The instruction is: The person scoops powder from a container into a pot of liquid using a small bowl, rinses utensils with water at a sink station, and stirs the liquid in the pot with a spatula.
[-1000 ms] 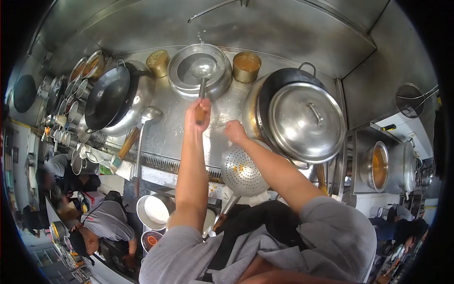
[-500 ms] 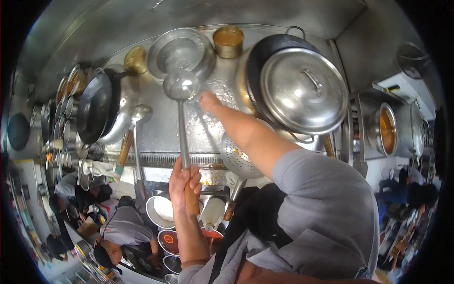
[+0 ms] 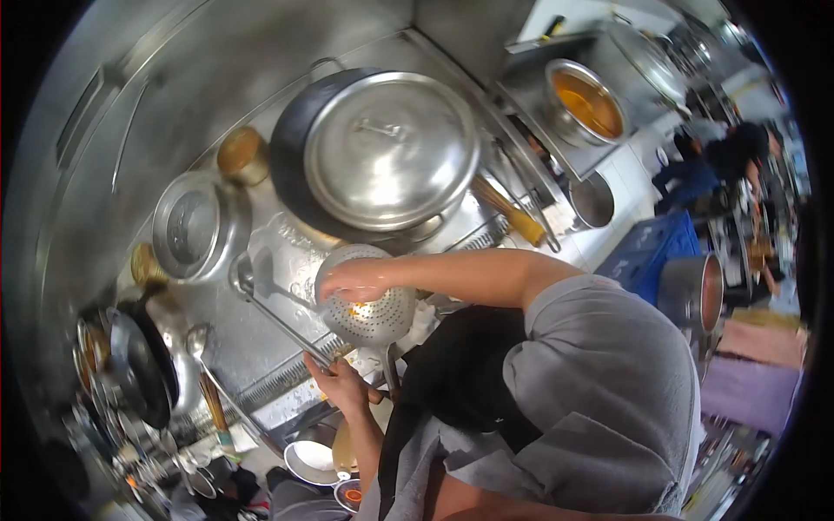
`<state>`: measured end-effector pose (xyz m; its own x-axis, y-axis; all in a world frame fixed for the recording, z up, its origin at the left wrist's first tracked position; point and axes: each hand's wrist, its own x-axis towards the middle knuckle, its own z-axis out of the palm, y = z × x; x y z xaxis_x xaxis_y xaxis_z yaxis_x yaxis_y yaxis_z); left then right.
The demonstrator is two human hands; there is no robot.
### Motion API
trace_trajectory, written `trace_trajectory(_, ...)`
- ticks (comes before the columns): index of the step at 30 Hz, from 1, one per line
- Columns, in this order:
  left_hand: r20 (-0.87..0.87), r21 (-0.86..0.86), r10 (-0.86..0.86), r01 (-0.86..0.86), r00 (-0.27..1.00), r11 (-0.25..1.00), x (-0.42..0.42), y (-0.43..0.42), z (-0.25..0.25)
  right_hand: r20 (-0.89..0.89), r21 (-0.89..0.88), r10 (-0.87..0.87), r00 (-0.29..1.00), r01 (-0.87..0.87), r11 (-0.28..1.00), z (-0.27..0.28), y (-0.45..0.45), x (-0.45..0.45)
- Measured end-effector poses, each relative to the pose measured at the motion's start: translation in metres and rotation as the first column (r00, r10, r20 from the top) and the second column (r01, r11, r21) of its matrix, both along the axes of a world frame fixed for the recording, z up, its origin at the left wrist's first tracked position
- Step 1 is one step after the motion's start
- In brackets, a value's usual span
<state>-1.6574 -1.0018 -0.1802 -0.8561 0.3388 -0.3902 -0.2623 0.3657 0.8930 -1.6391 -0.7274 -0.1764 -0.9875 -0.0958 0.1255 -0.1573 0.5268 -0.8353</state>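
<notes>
My left hand (image 3: 345,384) holds a long metal ladle (image 3: 291,330) by its wooden handle end, with a finger stretched along the shaft. The ladle's bowl hangs over the wet steel worktop, beside a round metal pot of water (image 3: 189,227). Over the perforated skimmer (image 3: 373,317), my right hand (image 3: 356,282) is held palm down, its fingers stretched to the left. A few orange bits lie in the skimmer. Whether the right fingers touch the metal cannot be made out.
A lidded wok (image 3: 395,152) stands at the back. Beside it are a tin (image 3: 243,156) and a bamboo brush (image 3: 512,217). Dark woks (image 3: 139,369) stand at left. An orange-filled pot (image 3: 589,102) and a blue crate (image 3: 643,252) are at right. Another person (image 3: 734,161) is beyond.
The view has turned right. My left hand has drawn the ladle back from the water pot toward my body. My right hand has moved from the worktop to over the skimmer, its fist loosened.
</notes>
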Motion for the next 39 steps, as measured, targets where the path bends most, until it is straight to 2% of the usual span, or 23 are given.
trace_trajectory(2, -0.053, 0.062, 0.069, -0.066, 0.996, 0.996, 0.020, 0.024, 0.016, 0.005, -0.006, -0.074, 0.997, 0.074, 0.997, 0.009, 0.029, 0.061)
trace_trajectory(6, -0.146, 0.279, 0.023, 0.019, 0.989, 0.960, 0.056, 0.067, 0.060, 0.165, -0.118, -0.198, 0.966, 0.219, 0.969, 0.050, 0.072, 0.165)
trace_trajectory(9, -0.282, 0.358, -0.020, 0.125, 0.959, 0.925, 0.088, 0.131, 0.099, 0.096, -0.242, -0.175, 0.980, 0.194, 0.951, 0.074, 0.084, 0.217)
trace_trajectory(10, -0.312, 0.392, -0.014, 0.143, 0.950, 0.909, 0.106, 0.157, 0.112, 0.123, -0.355, -0.109, 0.986, 0.146, 0.923, 0.085, 0.085, 0.233)
trace_trajectory(11, -0.368, 0.401, -0.038, 0.196, 0.929, 0.895, 0.116, 0.177, 0.101, 0.131, -0.432, -0.094, 0.987, 0.143, 0.891, 0.101, 0.085, 0.249)
trace_trajectory(12, -0.372, 0.518, -0.073, 0.272, 0.925, 0.811, 0.148, 0.205, 0.115, 0.144, -0.510, -0.076, 0.987, 0.140, 0.849, 0.111, 0.085, 0.264)
trace_trajectory(13, -0.381, 0.617, -0.109, 0.340, 0.918, 0.710, 0.180, 0.232, 0.130, -0.011, -0.497, -0.137, 0.990, 0.114, 0.860, 0.102, 0.087, 0.276)
trace_trajectory(14, -0.405, 0.618, -0.186, 0.419, 0.895, 0.665, 0.197, 0.250, 0.119, 0.104, -0.528, -0.194, 0.976, 0.219, 0.820, 0.131, 0.092, 0.302)
trace_trajectory(16, -0.452, 0.614, -0.335, 0.561, 0.827, 0.556, 0.231, 0.286, 0.098, 0.030, -0.281, -0.429, 0.903, 0.420, 0.863, 0.114, 0.116, 0.344)
trace_trajectory(18, -0.518, 0.533, -0.436, 0.676, 0.736, 0.509, 0.263, 0.308, 0.083, 0.057, -0.091, -0.696, 0.715, 0.698, 0.710, 0.122, 0.137, 0.401)
trace_trajectory(20, -0.501, 0.411, -0.564, 0.754, 0.656, 0.513, 0.284, 0.316, 0.085, 0.098, -0.097, -0.703, 0.705, 0.709, 0.698, 0.101, 0.158, 0.457)
trace_trajectory(21, -0.508, 0.407, -0.545, 0.744, 0.667, 0.531, 0.287, 0.319, 0.087, 0.282, -0.245, -0.660, 0.696, 0.718, 0.652, 0.100, 0.162, 0.482)
trace_trajectory(22, -0.573, 0.288, -0.564, 0.790, 0.595, 0.541, 0.283, 0.323, 0.091, 0.452, -0.369, -0.574, 0.683, 0.729, 0.576, 0.098, 0.162, 0.504)
trace_trajectory(23, -0.627, 0.166, -0.582, 0.819, 0.517, 0.549, 0.276, 0.330, 0.094, 0.493, -0.459, -0.541, 0.682, 0.732, 0.504, 0.075, 0.164, 0.524)
trace_trajectory(26, -0.642, 0.153, -0.445, 0.672, 0.625, 0.724, 0.226, 0.350, 0.100, 0.613, -0.621, -0.389, 0.687, 0.724, 0.300, 0.023, 0.161, 0.562)
trace_trajectory(28, -0.695, 0.141, -0.335, 0.578, 0.636, 0.804, 0.175, 0.361, 0.098, 0.629, -0.735, -0.276, 0.726, 0.672, 0.092, -0.015, 0.156, 0.572)
trace_trajectory(29, -0.713, 0.109, -0.303, 0.528, 0.632, 0.842, 0.151, 0.363, 0.099, 0.618, -0.760, -0.245, 0.747, 0.647, 0.055, -0.019, 0.153, 0.575)
trace_trajectory(31, -0.769, 0.051, -0.260, 0.463, 0.584, 0.885, 0.107, 0.373, 0.102, 0.630, -0.759, -0.203, 0.750, 0.650, 0.046, -0.049, 0.152, 0.576)
trace_trajectory(34, -0.722, 0.043, -0.241, 0.390, 0.648, 0.920, 0.020, 0.399, 0.057, 0.641, -0.751, -0.203, 0.741, 0.660, 0.038, -0.085, 0.147, 0.579)
trace_trajectory(35, -0.619, 0.119, -0.201, 0.344, 0.759, 0.932, -0.013, 0.413, 0.028, 0.647, -0.740, -0.210, 0.733, 0.670, 0.057, -0.093, 0.149, 0.583)
trace_trajectory(36, -0.655, 0.037, -0.206, 0.303, 0.727, 0.952, -0.078, 0.438, -0.028, 0.653, -0.731, -0.208, 0.728, 0.678, 0.078, -0.101, 0.151, 0.584)
trace_trajectory(38, -0.375, 0.004, -0.149, 0.163, 0.915, 0.987, -0.071, 0.459, -0.018, 0.671, -0.693, -0.237, 0.702, 0.708, 0.137, -0.111, 0.155, 0.582)
trace_trajectory(39, -0.341, -0.085, -0.148, 0.126, 0.928, 0.988, -0.098, 0.470, -0.039, 0.712, -0.611, -0.261, 0.652, 0.758, 0.227, -0.117, 0.158, 0.579)
